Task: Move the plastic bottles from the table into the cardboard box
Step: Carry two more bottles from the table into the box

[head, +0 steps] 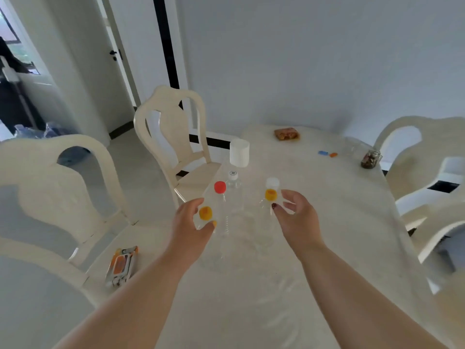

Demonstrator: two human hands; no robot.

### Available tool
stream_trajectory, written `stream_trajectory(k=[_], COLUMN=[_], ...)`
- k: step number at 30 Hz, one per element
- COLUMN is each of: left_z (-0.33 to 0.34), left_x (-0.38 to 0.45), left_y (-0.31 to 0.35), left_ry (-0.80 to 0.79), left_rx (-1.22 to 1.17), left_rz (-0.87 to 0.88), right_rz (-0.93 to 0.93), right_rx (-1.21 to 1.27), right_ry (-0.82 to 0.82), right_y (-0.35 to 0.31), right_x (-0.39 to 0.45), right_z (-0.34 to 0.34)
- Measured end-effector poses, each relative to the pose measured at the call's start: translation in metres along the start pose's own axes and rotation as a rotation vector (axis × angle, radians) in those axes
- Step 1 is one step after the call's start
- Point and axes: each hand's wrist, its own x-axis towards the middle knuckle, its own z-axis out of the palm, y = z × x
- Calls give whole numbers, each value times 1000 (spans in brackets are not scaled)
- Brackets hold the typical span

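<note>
Several clear plastic bottles stand together on the cream table (314, 248). One has a red cap (220, 186), two have orange caps (205, 213) (271, 195), one a grey-white cap (233, 174) and one a white cap (272, 182). My left hand (190, 222) curls around the neck of the left orange-capped bottle, fingers apart, and I cannot tell whether it touches. My right hand (297, 215) is spread open right beside the other orange-capped bottle. No cardboard box is in view.
A white cylinder (239, 152) stands behind the bottles. A wet-wipe pack (122, 265) lies at the table's left edge. Far on the table are a snack packet (286, 134), small blue and orange items (327, 154) and a jar (370, 159). Cream chairs (173, 132) surround the table.
</note>
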Motion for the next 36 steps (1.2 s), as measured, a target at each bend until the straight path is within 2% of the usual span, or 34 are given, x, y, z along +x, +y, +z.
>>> stream_trajectory(k=[5, 11, 18, 23, 28, 36], left_z=[10, 8, 8, 13, 32, 94], left_x=[28, 34, 26, 16, -10, -109], left_y=[-26, -48, -45, -13, 44, 158], left_ry=[-24, -106, -226, -320, -406, -630], left_rx=[8, -32, -89, -204, -355, -419], left_rz=[-55, -74, 39, 169, 301, 570], right_rz=[128, 69, 29, -40, -72, 27], right_rx=[-116, -195, -190, -183, -287, -417], right_ry=[-32, 14, 25, 169, 336, 661], right_y=[14, 28, 24, 0, -25, -40], right_x=[38, 46, 14, -34, -101, -230], right_z=[27, 43, 31, -13, -75, -202])
